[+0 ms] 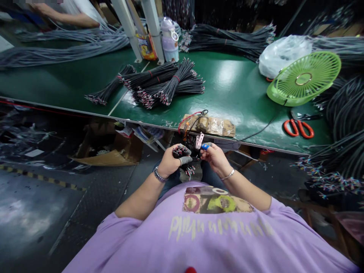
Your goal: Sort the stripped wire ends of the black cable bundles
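Observation:
My left hand (170,161) is closed around a short bundle of black cables (180,151) whose stripped coloured wire ends stick out above and below the fist. My right hand (214,157) is closed too, pinching something small with blue-taped fingertips right beside the bundle. Just above both hands a small pink clip-like tool (199,140) hangs at the edge of the green table (233,91), below a worn wooden block (212,125) with red and black wires.
Tied bundles of black cables (163,83) lie on the table's middle. A green fan (303,77), a plastic bag (284,53) and orange scissors (298,128) sit at the right. A lilac bottle (170,40) stands at the back. Another person's arm (65,15) rests far left.

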Demonstrator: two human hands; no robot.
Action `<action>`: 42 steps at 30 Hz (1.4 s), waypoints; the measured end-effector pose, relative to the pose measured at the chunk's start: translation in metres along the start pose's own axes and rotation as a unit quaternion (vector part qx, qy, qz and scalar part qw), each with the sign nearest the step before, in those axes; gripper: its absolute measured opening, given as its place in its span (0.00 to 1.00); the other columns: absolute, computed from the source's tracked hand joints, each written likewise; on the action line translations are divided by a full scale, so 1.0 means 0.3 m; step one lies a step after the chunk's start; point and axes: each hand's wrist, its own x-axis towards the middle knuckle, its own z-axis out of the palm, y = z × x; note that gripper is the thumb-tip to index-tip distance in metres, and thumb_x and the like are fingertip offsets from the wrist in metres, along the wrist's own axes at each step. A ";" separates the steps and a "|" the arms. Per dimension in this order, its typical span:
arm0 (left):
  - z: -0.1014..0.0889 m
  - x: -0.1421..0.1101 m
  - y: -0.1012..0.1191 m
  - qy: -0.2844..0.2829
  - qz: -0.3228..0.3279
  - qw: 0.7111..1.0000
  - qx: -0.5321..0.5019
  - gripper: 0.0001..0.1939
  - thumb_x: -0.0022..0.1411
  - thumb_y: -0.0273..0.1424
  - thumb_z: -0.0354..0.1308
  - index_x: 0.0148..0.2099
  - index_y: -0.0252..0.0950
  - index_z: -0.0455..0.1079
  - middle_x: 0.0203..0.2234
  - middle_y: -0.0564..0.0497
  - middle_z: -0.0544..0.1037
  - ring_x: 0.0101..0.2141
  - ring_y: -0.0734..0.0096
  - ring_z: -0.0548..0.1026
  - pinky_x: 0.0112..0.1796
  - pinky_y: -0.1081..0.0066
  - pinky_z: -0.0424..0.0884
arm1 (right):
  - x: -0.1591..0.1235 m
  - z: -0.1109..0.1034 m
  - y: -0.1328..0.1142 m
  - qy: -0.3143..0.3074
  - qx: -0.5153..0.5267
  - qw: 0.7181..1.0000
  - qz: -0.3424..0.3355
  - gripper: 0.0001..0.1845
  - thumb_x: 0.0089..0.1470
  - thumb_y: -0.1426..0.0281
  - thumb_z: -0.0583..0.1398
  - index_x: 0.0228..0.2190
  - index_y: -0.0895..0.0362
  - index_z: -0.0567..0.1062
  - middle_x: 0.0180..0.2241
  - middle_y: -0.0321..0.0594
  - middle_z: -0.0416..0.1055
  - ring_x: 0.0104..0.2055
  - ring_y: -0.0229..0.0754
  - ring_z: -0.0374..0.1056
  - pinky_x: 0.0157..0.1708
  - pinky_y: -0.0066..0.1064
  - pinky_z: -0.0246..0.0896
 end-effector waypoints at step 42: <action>0.037 0.013 -0.052 0.049 0.004 0.997 -0.057 0.11 0.46 0.32 0.67 0.30 0.31 0.72 0.24 0.52 0.75 0.27 0.73 0.72 0.33 0.72 0.69 | -0.038 -0.030 0.031 -0.177 0.141 0.956 0.186 0.20 0.60 0.56 0.51 0.26 0.58 0.69 0.28 0.40 0.76 0.25 0.34 0.69 0.28 0.27 0.68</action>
